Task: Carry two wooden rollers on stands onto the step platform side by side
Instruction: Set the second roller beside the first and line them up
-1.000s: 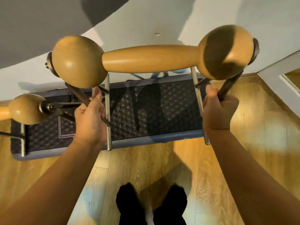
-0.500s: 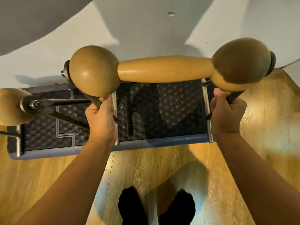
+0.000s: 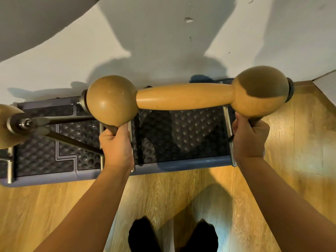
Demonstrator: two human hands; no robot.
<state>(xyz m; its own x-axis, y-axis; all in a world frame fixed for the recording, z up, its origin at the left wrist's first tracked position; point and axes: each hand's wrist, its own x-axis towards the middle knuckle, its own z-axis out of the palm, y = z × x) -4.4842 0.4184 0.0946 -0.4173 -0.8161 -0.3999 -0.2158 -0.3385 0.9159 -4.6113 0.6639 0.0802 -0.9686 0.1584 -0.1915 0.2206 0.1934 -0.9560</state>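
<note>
STEP: seat second roller [image 3: 185,96] at 3 o'clock of first roller [image 3: 7,124] | HANDS: our left hand [image 3: 116,148] and right hand [image 3: 250,139] each grip a stand leg | METHOD: we lower level, feet fully on step platform [image 3: 181,163]

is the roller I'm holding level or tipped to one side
Roughly level. The roller runs nearly straight across above the step platform, its right ball slightly higher, with left hand and right hand gripping its stand.

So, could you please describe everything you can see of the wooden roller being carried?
The wooden roller is pale, smooth wood: two bulbous ends joined by a thinner middle, lying level across the view on dark metal stand legs. The left hand and right hand each grip a leg, holding it over the step platform.
</note>
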